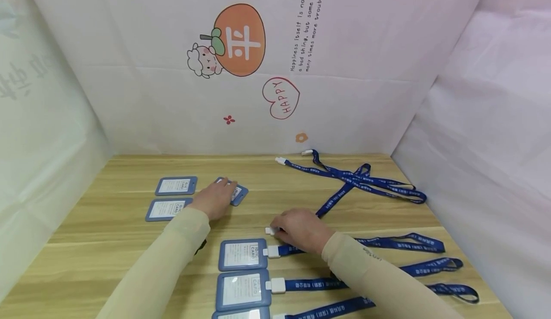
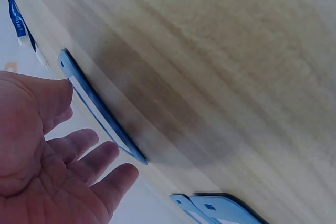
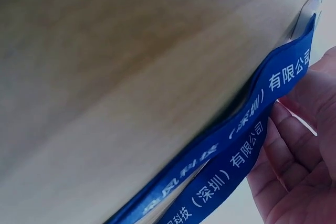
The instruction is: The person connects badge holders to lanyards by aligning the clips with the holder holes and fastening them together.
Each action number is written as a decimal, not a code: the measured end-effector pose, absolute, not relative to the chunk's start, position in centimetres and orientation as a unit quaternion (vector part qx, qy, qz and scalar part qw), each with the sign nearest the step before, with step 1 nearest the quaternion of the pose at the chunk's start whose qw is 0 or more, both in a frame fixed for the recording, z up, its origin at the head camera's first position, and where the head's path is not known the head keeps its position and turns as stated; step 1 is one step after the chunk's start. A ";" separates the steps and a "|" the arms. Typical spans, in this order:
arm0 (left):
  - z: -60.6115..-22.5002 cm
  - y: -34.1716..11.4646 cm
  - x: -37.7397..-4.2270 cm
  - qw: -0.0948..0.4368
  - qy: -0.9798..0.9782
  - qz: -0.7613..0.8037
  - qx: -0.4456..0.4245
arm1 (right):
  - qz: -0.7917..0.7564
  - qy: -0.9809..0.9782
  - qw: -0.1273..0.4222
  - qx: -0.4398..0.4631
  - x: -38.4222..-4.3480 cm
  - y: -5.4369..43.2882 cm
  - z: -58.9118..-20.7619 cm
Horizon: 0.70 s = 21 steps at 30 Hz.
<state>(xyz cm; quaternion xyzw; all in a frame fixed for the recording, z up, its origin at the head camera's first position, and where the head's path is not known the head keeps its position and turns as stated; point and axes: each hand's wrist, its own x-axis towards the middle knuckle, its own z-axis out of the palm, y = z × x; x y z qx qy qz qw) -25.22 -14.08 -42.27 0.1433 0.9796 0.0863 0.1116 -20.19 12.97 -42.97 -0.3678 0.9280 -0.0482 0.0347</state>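
Observation:
My left hand [image 1: 215, 199] reaches over a blue card holder [image 1: 239, 195] lying askew on the table, its fingertips right over the holder. In the left wrist view the thumb is close to that holder's [image 2: 102, 111] edge and the other fingers are loosely extended. With curled fingers, my right hand [image 1: 303, 228] pinches the white clip end [image 1: 269, 231] of a blue lanyard [image 1: 333, 202]. The right wrist view shows printed blue straps [image 3: 210, 182] running beside the fingers. Below that hand, a card holder [image 1: 243, 254] is joined to another lanyard [image 1: 400, 243].
Two loose card holders [image 1: 175, 185] lie left of my left hand. More holders [image 1: 243, 288] with lanyards attached line the near side. Another loose lanyard [image 1: 301, 168] crosses the back right. Printed white sheets [image 1: 150, 113] stand around the wooden table [image 1: 107, 242].

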 end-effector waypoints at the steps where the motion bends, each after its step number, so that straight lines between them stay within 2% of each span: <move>1: -42.3 -14.1 -25.2 0.113 0.979 0.086 0.143 | -0.049 0.928 0.035 -0.367 -20.2 12.9 -42.9; 8: -42.7 -14.3 -24.7 0.112 0.980 0.071 0.149 | -0.052 0.930 0.042 -0.361 -20.2 12.9 -42.9; 21: -42.6 -14.1 -22.9 0.063 0.979 0.047 0.186 | -0.052 0.929 0.037 -0.365 -20.1 12.8 -42.9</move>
